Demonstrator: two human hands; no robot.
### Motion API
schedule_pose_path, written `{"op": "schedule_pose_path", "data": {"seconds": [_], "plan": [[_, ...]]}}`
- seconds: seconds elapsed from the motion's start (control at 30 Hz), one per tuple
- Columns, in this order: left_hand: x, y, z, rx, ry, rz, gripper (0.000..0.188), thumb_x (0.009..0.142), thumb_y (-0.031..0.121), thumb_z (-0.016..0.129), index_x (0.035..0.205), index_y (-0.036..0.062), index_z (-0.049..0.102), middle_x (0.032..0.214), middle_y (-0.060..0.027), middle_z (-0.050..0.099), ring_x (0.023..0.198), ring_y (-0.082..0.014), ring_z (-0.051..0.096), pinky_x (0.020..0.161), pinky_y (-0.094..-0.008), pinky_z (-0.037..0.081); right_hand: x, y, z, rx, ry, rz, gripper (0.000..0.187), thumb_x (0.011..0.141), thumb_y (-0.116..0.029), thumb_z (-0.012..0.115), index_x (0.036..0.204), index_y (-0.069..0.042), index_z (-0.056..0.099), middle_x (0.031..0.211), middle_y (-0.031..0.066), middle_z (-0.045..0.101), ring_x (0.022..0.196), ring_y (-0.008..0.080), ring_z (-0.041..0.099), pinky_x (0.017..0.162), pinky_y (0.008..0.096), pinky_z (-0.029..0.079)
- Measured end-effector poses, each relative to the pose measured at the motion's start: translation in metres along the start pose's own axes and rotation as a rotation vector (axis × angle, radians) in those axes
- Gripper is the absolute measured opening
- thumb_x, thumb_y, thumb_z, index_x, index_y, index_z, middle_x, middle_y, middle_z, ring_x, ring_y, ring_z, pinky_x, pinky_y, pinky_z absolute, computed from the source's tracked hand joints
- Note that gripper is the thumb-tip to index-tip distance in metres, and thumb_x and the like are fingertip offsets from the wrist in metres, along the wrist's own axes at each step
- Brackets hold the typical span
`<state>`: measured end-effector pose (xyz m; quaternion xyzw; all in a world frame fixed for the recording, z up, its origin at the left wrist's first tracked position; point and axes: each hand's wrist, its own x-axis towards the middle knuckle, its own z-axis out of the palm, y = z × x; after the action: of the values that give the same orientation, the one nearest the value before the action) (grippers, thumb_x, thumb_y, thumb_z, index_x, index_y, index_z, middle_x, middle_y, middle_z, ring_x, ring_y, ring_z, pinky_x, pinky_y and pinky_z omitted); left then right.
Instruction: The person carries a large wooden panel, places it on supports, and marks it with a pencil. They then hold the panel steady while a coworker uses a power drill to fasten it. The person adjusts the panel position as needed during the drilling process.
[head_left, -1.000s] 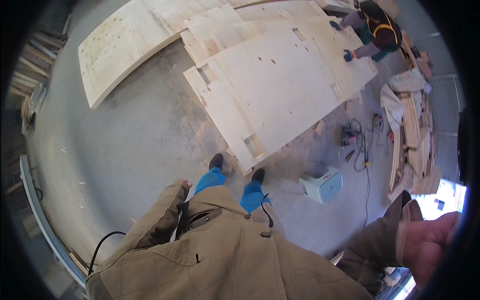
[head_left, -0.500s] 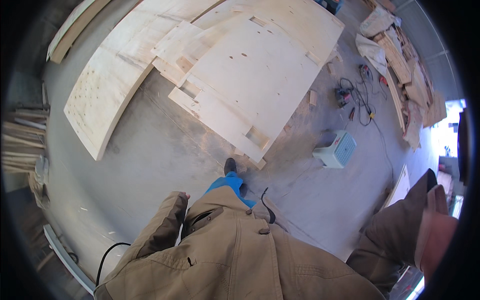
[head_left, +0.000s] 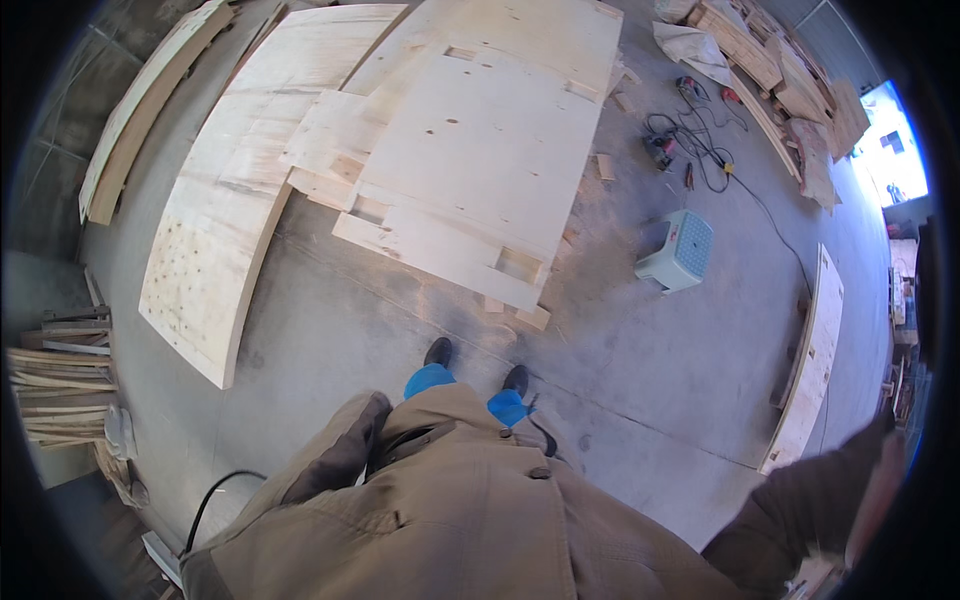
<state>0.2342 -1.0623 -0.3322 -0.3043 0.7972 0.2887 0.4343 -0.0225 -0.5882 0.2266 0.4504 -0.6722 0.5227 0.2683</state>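
Observation:
My left sleeve hangs beside my body, and the hand at its end is hidden. At the far right edge my right arm is raised outward. Only a blurred strip of my right hand shows there, its fingers smeared. Ahead of my feet lies a large pale plywood panel with rectangular cutouts, propped on wood pieces. Left of it is a long thick wooden panel dotted with small marks at its near end. Neither panel is touched by a hand.
A pale green plastic stool stands right of the panel. Beyond it lie power tools with tangled cables. A narrow board rests at the right. Scrap wood is piled at the far right and left.
My view has shifted, bringing the narrow right-hand board and both shoes more fully into sight. The left fingertips that showed at the cuff are hidden now. My right arm has moved lower at the edge.

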Motion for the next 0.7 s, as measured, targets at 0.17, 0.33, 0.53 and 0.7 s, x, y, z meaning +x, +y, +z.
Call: {"op": "schedule_pose_path", "data": {"seconds": [0.17,0.33,0.53,0.7], "plan": [[0.069,0.010,-0.060,0.047,0.052,0.117,0.052,0.094,0.039,0.066,0.135,0.0079,0.059,0.135,-0.0166,0.061,0.131,-0.0273,0.053,0.110,-0.0405,0.040,-0.067,0.048,0.085,-0.031,0.214,0.438,0.024,0.102,-0.026,0.053,0.116,-0.009,0.062,0.114,0.0028,0.062,0.092,0.0173,0.058,0.073,0.0300,0.049],[0.106,0.027,-0.125,0.081,0.068,0.162,0.052,0.093,0.039,0.068,0.134,0.0082,0.060,0.134,-0.0167,0.062,0.129,-0.0277,0.054,0.109,-0.0406,0.041,-0.163,0.092,0.183,0.004,0.256,0.974,0.023,0.102,-0.025,0.053,0.115,-0.009,0.062,0.112,0.0033,0.062,0.091,0.0172,0.058,0.074,0.0301,0.049],[0.118,0.000,-0.150,0.135,0.050,0.123,0.051,0.091,0.039,0.069,0.132,0.0086,0.061,0.132,-0.0169,0.063,0.127,-0.0282,0.056,0.108,-0.0407,0.042,-0.282,0.117,0.278,0.090,0.155,1.487,0.021,0.102,-0.024,0.052,0.112,-0.008,0.062,0.110,0.0040,0.062,0.091,0.0171,0.058,0.075,0.0303,0.049],[0.092,-0.019,-0.139,0.187,-0.004,0.059,0.051,0.090,0.039,0.071,0.131,0.0089,0.063,0.130,-0.0170,0.064,0.126,-0.0286,0.057,0.107,-0.0409,0.042,-0.357,0.129,0.321,0.144,0.105,1.695,0.020,0.102,-0.023,0.052,0.111,-0.008,0.062,0.108,0.0045,0.063,0.090,0.0170,0.058,0.076,0.0304,0.049]]}}
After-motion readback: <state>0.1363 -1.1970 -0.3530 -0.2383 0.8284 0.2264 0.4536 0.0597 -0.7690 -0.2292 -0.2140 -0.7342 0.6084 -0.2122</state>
